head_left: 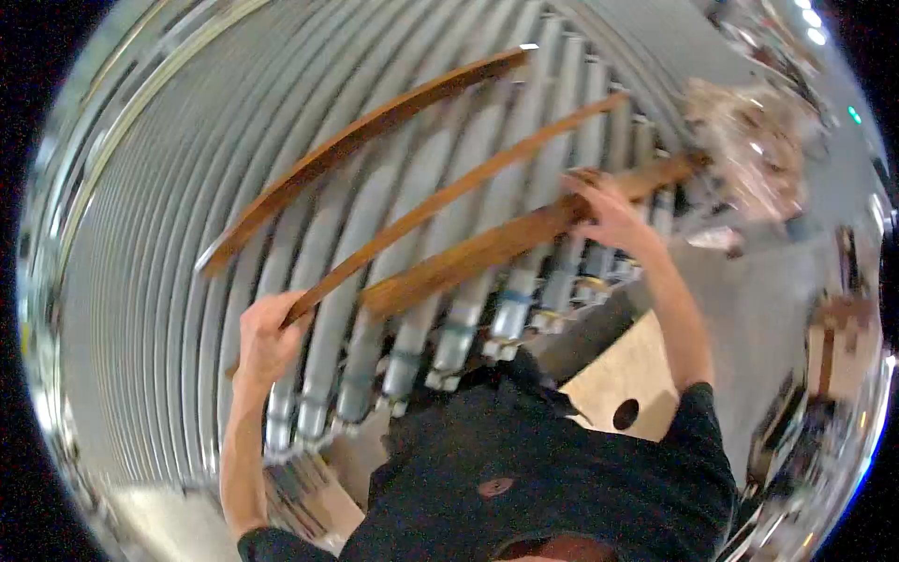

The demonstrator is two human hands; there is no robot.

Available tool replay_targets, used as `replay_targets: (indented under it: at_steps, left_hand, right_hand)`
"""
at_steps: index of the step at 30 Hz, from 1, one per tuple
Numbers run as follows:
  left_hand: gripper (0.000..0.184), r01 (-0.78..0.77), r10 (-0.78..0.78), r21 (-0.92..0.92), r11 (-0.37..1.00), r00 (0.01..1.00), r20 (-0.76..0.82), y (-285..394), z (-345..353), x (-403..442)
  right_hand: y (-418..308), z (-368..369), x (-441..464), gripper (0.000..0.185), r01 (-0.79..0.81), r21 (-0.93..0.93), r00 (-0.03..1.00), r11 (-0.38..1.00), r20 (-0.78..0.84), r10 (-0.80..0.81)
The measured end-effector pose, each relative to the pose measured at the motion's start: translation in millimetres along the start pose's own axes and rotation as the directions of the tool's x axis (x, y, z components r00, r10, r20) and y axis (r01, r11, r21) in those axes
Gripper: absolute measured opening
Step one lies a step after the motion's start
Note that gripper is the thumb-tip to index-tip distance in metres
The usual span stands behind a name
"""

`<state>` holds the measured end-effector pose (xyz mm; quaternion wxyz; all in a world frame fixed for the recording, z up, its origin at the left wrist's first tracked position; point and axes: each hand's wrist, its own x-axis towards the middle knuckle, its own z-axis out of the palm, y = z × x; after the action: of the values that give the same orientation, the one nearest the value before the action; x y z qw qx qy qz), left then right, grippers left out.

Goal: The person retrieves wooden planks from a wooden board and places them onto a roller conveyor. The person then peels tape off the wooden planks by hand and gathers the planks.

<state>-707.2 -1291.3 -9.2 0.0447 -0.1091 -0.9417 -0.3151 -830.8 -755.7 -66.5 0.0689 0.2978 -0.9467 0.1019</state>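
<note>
My left hand (270, 335) is closed around the near end of a narrow brown wooden strip (449, 195), which slants up and away to the right. With my right hand (609, 211) I grip a wider brown wooden plank (478, 258) across its top edge, fingers on the far side. The plank lies nearer my body than the strip, both crossing the rollers. A third piece, a dark brown board (361, 140) with light-coloured ends, rests farther off and is touched by neither hand.
Beneath the wood runs a roller conveyor (412, 197) of grey metal rollers. Crumpled clear plastic wrap (754, 145) sits at the upper right. A pale wooden panel (609, 384) with a round hole is beside my body. Brown boxes (843, 347) stand at the right edge, blurred.
</note>
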Motion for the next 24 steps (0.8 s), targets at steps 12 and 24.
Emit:
replay_targets:
  at_steps: [12, 24]
  left_hand:
    - [0.030, 0.228, -0.183, -0.033, 0.973, 0.851, 0.492, -27.8, -7.7, 61.2]
    - [0.042, 0.334, -0.206, -0.036, 0.942, 0.661, 0.722, -30.5, -22.3, 60.7]
  right_hand:
    - [-82.2, 18.7, 58.7, 0.047, 0.220, 0.311, 0.933, 0.925, 0.209, -0.292]
    - [-135.4, 83.8, 115.7, 0.026, 0.550, 0.190, 0.800, 0.814, -0.399, -0.447]
